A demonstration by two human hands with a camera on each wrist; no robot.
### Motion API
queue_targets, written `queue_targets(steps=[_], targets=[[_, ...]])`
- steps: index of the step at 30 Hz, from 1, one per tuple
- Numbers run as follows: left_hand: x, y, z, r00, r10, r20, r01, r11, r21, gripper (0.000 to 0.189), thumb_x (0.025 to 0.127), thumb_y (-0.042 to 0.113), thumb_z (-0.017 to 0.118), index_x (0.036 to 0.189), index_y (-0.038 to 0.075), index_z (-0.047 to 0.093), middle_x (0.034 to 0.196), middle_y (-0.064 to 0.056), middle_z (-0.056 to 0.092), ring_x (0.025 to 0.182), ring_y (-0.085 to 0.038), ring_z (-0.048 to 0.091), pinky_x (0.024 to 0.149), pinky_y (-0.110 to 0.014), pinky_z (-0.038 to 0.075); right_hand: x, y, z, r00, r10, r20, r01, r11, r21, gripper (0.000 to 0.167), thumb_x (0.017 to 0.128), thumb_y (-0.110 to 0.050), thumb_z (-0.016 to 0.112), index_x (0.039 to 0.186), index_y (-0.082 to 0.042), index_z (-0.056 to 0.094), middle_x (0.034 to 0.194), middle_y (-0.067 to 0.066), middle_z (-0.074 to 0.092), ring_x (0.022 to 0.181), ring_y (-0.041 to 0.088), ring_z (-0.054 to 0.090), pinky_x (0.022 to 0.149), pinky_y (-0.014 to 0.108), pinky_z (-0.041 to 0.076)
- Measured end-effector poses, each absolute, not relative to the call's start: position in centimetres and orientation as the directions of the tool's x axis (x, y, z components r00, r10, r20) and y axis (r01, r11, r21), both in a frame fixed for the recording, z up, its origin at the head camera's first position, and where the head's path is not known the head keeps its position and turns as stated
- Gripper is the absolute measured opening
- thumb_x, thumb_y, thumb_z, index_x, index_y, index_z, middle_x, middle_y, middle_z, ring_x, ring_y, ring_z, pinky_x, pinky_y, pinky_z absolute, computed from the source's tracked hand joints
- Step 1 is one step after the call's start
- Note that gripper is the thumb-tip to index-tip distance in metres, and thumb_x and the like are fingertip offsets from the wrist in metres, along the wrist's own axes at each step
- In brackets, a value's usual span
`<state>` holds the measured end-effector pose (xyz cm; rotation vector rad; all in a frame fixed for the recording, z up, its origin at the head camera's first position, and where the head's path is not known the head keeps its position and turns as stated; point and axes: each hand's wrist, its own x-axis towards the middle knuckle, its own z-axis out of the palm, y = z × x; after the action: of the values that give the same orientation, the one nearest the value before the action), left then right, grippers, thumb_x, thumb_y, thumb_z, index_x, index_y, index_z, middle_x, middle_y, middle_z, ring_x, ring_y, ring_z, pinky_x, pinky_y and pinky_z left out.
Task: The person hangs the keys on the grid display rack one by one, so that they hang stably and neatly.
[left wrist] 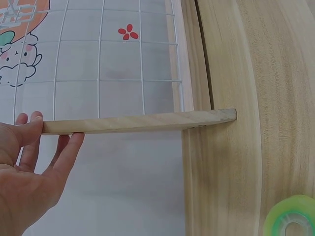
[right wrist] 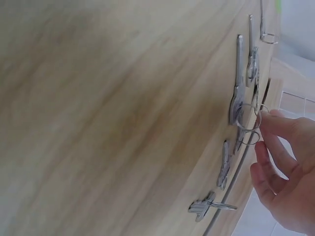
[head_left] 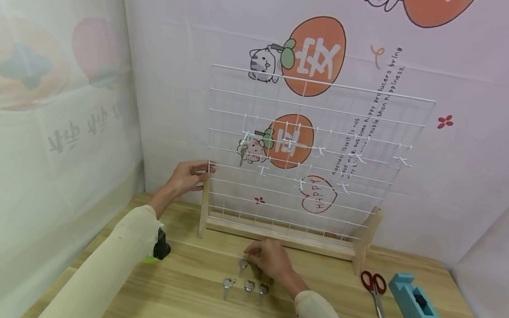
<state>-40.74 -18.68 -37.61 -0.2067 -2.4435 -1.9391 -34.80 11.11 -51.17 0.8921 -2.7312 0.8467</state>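
Note:
A white wire grid [head_left: 324, 83] stands upright on a wooden base [head_left: 281, 239] at the back of the table. My left hand [head_left: 187, 177] holds the top of its left wooden side piece [left wrist: 138, 122], thumb on one face and fingers on the other. In front of the base, my right hand [head_left: 271, 258] pinches the ring of a silver key [head_left: 243, 266] between thumb and fingertips. Several other keys lie just nearer, among them one [head_left: 227, 285] at the left and one [head_left: 263, 290] at the right. Another key [head_left: 242, 156] hangs from a white hook on the grid's left.
Several white hooks, one of them a hook [head_left: 358, 157] at the right, are fixed on the grid. Red-handled scissors [head_left: 376, 300] and a blue tape dispenser [head_left: 414, 304] lie at the right. A green tape roll [left wrist: 295, 211] sits by the left forearm. Printed cloth hangs behind.

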Motion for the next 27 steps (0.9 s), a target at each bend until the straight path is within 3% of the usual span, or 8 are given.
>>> queue_targets(steps=[6,10,15,27], targets=[[-40.5,-18.5,-37.5,-0.99,0.089,0.106,0.124,0.228,0.966,0.042,0.106,0.002,0.057,0.148,0.005,0.056,0.146,-0.017,0.06,0.139,-0.035,0.053,0.106,-0.053,0.053,-34.4,11.4,-50.2,-0.816,-0.48,0.323,-0.578,0.646,-0.498,0.013,0.094,-0.006,0.078,0.104,-0.012,0.082,0.102,0.0,0.08,0.093,0.016,0.073,0.079,0.033,0.062],[-40.5,-18.5,-37.5,-0.991,0.082,0.105,0.121,0.232,0.965,0.042,0.106,0.003,0.057,0.149,0.006,0.057,0.147,-0.016,0.06,0.139,-0.034,0.053,0.106,-0.053,0.053,-34.3,11.7,-49.0,-0.783,-0.495,0.377,-0.621,0.6,-0.503,0.013,0.094,-0.005,0.077,0.105,-0.01,0.082,0.103,0.002,0.08,0.092,0.016,0.074,0.081,0.036,0.063],[-40.6,-18.5,-37.8,-0.992,0.086,0.093,0.111,0.243,0.964,0.043,0.107,0.003,0.057,0.15,0.008,0.055,0.148,-0.015,0.059,0.14,-0.034,0.052,0.106,-0.052,0.052,-34.0,12.1,-46.8,-0.741,-0.493,0.457,-0.672,0.552,-0.494,0.011,0.092,-0.005,0.079,0.102,-0.008,0.083,0.096,0.003,0.08,0.083,0.017,0.075,0.073,0.032,0.064],[-40.1,-18.5,-37.6,-0.989,0.102,0.104,0.125,0.225,0.966,0.045,0.107,0.002,0.055,0.152,0.002,0.051,0.15,-0.018,0.055,0.142,-0.037,0.049,0.109,-0.057,0.048,-32.8,12.8,-40.2,-0.757,-0.443,0.48,-0.652,0.557,-0.515,0.013,0.095,-0.012,0.078,0.107,-0.013,0.083,0.099,0.0,0.08,0.082,0.014,0.073,0.073,0.025,0.06]])
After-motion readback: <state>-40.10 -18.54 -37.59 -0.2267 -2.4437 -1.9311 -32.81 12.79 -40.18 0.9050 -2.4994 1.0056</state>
